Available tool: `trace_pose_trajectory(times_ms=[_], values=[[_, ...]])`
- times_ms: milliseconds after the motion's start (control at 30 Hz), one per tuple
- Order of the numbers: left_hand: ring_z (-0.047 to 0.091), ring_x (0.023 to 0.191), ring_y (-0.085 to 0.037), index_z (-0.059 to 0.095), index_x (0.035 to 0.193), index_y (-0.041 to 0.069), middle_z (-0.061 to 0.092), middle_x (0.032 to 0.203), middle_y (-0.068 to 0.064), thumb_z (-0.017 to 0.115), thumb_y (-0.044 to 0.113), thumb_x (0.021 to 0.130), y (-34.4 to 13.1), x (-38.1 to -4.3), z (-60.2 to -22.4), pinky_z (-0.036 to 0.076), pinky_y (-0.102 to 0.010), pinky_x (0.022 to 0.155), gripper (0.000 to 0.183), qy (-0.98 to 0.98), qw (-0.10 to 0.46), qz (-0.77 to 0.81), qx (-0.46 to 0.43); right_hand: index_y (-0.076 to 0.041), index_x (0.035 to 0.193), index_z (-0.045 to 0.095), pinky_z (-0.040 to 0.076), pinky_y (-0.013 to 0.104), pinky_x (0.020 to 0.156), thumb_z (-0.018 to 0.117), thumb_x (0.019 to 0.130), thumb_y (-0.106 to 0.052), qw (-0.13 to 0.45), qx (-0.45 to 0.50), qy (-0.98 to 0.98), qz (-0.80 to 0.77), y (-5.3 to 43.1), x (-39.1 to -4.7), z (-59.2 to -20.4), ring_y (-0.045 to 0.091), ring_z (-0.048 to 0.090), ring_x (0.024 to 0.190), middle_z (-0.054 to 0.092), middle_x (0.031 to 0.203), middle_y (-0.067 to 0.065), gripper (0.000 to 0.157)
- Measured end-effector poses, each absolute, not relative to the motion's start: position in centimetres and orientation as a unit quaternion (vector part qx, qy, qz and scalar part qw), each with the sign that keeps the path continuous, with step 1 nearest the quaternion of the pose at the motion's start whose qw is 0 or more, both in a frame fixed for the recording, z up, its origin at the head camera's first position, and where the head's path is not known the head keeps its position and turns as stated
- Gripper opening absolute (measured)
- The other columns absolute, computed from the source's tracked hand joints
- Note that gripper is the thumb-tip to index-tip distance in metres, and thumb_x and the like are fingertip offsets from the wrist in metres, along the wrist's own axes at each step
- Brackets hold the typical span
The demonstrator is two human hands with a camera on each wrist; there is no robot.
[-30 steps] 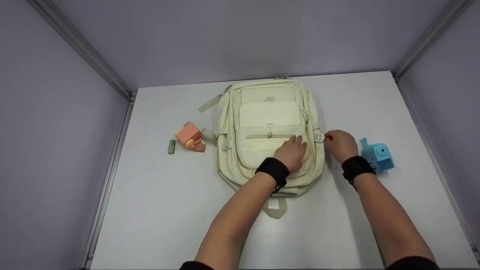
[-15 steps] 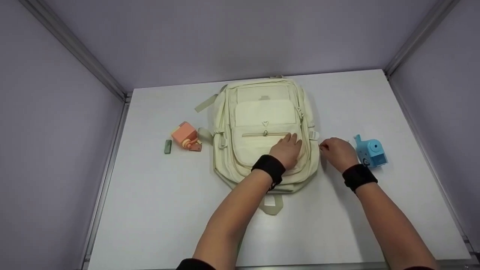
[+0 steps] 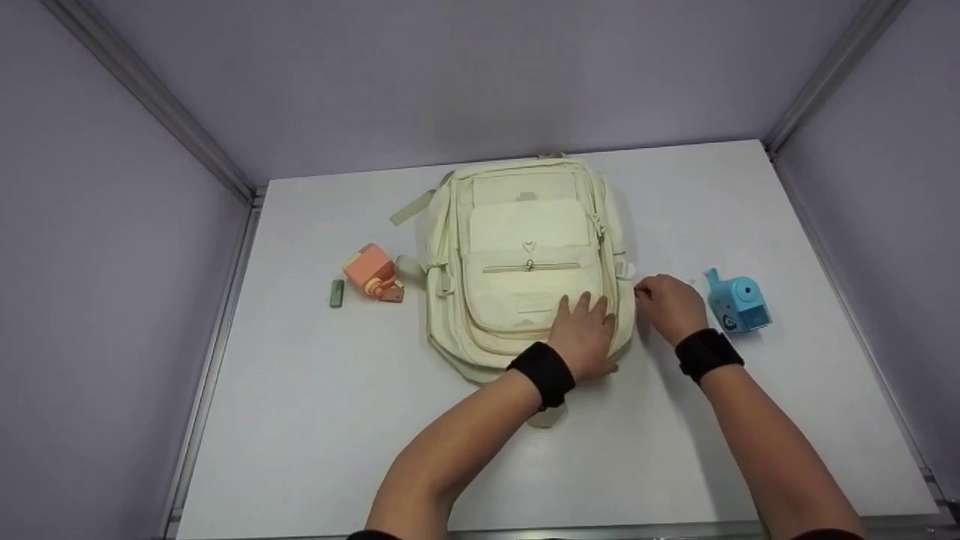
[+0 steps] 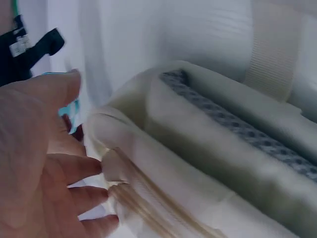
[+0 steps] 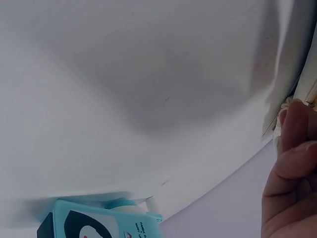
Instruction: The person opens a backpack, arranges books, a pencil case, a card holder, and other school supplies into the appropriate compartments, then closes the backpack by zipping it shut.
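Observation:
A cream backpack [image 3: 499, 292] lies front side up on the white table. My left hand [image 3: 583, 339] rests on its lower right part with fingers spread, the thumb over the bottom corner. In the left wrist view, the fingertips of this hand [image 4: 44, 163] touch the fabric beside a tan zipper [image 4: 148, 208]. At the bag's right side, just below the white buckle [image 3: 625, 270], my right hand [image 3: 670, 306] is curled, thumb and forefinger pinching at the bag's edge. The exact part between those fingertips is hidden. In the right wrist view this hand [image 5: 292, 178] shows only partly.
Right of my right hand stands a blue pencil sharpener [image 3: 739, 302] with a crank. Left of the bag are an orange pencil sharpener [image 3: 370, 270] and a small green block [image 3: 337, 293]. Grey-purple panels [image 3: 480, 82] enclose the table [image 3: 300, 420] at the back and sides.
My right hand has slid from the buckle down along the bag's side. My left hand has moved from near the front pocket zipper to the lower right corner. The view has shifted slightly.

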State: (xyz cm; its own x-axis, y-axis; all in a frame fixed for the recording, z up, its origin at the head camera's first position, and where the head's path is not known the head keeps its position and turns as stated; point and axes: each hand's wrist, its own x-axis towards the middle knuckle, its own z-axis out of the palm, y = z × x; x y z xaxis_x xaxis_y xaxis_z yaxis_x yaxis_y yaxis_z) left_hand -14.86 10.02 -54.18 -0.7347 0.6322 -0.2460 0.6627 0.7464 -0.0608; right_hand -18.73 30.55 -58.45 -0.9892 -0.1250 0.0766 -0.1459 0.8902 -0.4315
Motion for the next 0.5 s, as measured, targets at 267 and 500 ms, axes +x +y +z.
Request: trace_pose_trajectory(times_ms=[267,500], values=[[0.027,0.152,-0.029,0.049,0.154,0.028,0.031,0.165,-0.004,0.042,0.041,0.109,9.9,-15.1,-54.7,0.034,-0.048,0.116,0.047,0.926,0.116,-0.072,0.353,0.003,0.106,0.077,0.054,0.053,0.08,0.067,0.099,-0.01,0.036,0.068,-0.969,0.235,30.8,-17.9,-58.9,0.039,0.068,0.089,0.072,0.098,0.021,0.018],[0.025,0.153,-0.027,0.05,0.153,0.023,0.031,0.165,-0.002,0.039,0.033,0.11,9.8,-15.6,-54.0,0.031,-0.046,0.118,0.046,0.927,0.145,-0.042,0.343,0.002,0.104,0.078,0.054,0.052,0.078,0.067,0.098,-0.011,0.034,0.073,-0.971,0.226,30.6,-16.8,-58.3,0.036,0.068,0.087,0.073,0.095,0.019,0.017]])
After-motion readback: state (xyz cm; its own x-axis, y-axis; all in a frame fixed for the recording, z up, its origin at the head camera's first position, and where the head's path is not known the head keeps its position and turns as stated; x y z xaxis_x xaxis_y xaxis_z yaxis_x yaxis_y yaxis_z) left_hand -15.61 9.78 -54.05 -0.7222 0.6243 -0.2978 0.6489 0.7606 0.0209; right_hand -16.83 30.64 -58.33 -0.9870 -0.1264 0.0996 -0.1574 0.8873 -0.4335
